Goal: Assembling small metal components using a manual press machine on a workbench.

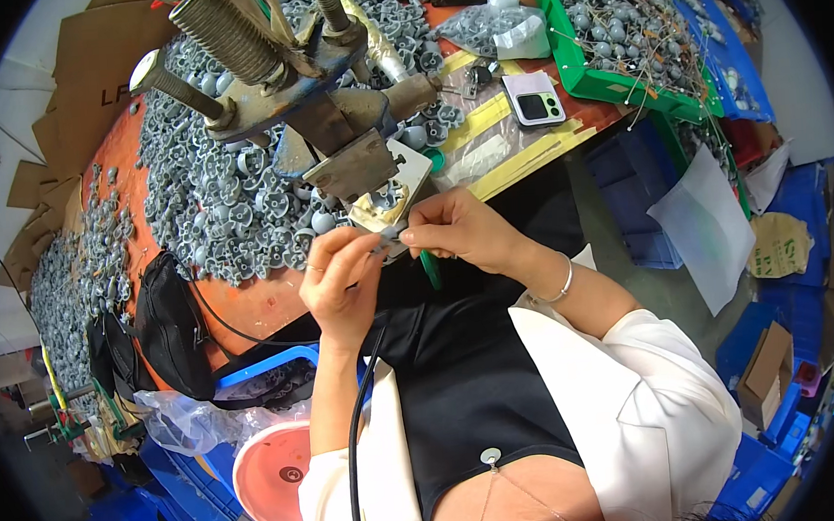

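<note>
My left hand (340,282) and my right hand (463,231) meet just in front of a bench press (338,136). Between their fingertips is a small grey plastic part (391,233), pinched from both sides and mostly covered by the fingers. Right behind it, under the press's metal block (354,164), sits a pale holder (380,205) on a light square base. A large heap of grey plastic parts (232,210), cup-like and round, spreads over the orange-red table around the press. Below my right fingers a green handle-like piece (431,269) shows.
A green crate (567,60) of grey balls and thin rods stands at the far right. Near it lie a phone (533,101) and a bag of parts (494,28). A black bag (170,314) hangs at the table's left edge, above a pink basin (273,479).
</note>
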`<state>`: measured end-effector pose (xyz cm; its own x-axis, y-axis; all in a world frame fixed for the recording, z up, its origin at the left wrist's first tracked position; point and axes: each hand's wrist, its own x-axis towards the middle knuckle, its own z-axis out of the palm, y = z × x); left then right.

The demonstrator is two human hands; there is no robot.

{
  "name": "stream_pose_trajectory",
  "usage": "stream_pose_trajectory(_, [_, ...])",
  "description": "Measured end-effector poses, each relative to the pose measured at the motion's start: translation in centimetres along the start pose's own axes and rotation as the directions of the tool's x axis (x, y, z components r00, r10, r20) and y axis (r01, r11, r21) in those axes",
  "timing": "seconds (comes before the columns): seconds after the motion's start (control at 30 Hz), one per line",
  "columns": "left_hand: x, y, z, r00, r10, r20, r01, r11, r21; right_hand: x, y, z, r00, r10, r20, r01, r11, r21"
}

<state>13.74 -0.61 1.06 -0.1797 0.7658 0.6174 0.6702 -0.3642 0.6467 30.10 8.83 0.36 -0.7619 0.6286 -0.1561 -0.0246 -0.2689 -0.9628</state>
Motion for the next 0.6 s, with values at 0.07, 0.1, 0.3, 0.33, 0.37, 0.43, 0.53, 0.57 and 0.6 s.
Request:
stream_pose_trajectory(0.07, [-0.4,0.0,0.4,0.999,-0.019,-0.035,0.019,1.000,-0.010,0.3,0.4,0.7,0.998,0.058,0.027,-0.062,0.984,0.165])
stream_pose_trajectory(0.1, [-0.5,-0.1,0.5,0.998,-0.031,-0.053,0.028,0.998,-0.051,0.2,0.6,0.9,0.998,0.058,0.028,-0.062,0.984,0.165])
stream_pose_trajectory(0.3, [-0.6,-0.1,0.1,0.999,0.042,-0.007,-0.043,0.994,-0.097,-0.1,0.4,0.8,0.961,0.208,0.184,-0.277,0.763,0.583])
stream_pose_trajectory(0.33, [-0.7,-0.4,-0.1,0.999,0.035,-0.039,-0.038,0.997,-0.068,-0.1,0.4,0.7,0.981,0.170,0.095,-0.194,0.806,0.559])
stream_pose_trajectory(0.37, [-0.6,-0.6,-0.3,0.997,0.029,-0.073,-0.032,0.999,-0.039,0.0,0.5,0.6,0.992,0.127,0.007,-0.112,0.843,0.526])
stream_pose_trajectory(0.43, [-0.7,-1.6,-1.5,0.970,-0.108,-0.216,0.107,0.994,-0.017,0.7,1.2,-0.4,0.991,0.018,-0.129,0.024,0.947,0.321])
stream_pose_trajectory(0.53, [-0.6,-2.7,-3.0,0.872,-0.376,-0.313,0.347,0.926,-0.148,1.4,1.2,-1.0,0.967,-0.132,-0.219,0.140,0.990,0.021])
stream_pose_trajectory(0.57, [0.1,-2.1,-2.6,0.951,-0.204,-0.234,0.268,0.919,0.289,1.5,1.6,-1.0,0.973,-0.120,-0.195,0.106,0.991,-0.080])
stream_pose_trajectory(0.6, [0.6,-1.5,-2.1,0.994,-0.070,-0.080,0.106,0.742,0.662,1.6,1.9,-1.1,0.979,-0.104,-0.174,0.072,0.981,-0.180])
